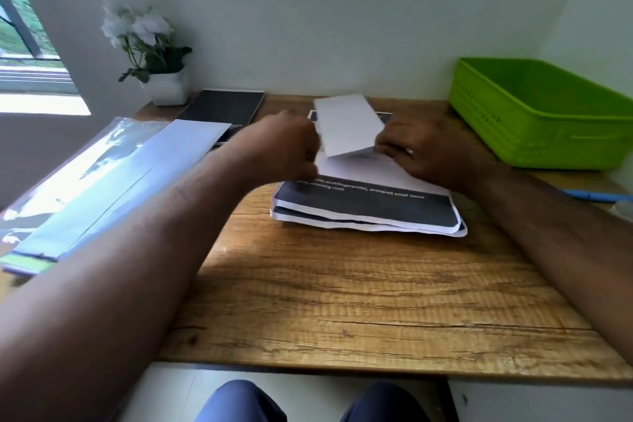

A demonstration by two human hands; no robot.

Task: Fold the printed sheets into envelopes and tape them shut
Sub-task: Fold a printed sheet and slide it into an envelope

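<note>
A white sheet (346, 125), folded over with its flap raised, lies on top of a stack of printed sheets (370, 207) with black bands and white text, at the middle back of the wooden desk (342, 301). My left hand (286, 144) grips the sheet's left edge. My right hand (421, 147) pinches its right side near the fold. A transparent roll, possibly tape (625, 207), shows at the right edge, cut off by the frame.
A green plastic basket (544, 116) stands at the back right. A blue pen (597, 196) lies near the right edge. A plastic sleeve with papers (102, 181) lies at the left, a black notebook (222, 108) and a potted white flower (154, 55) behind it.
</note>
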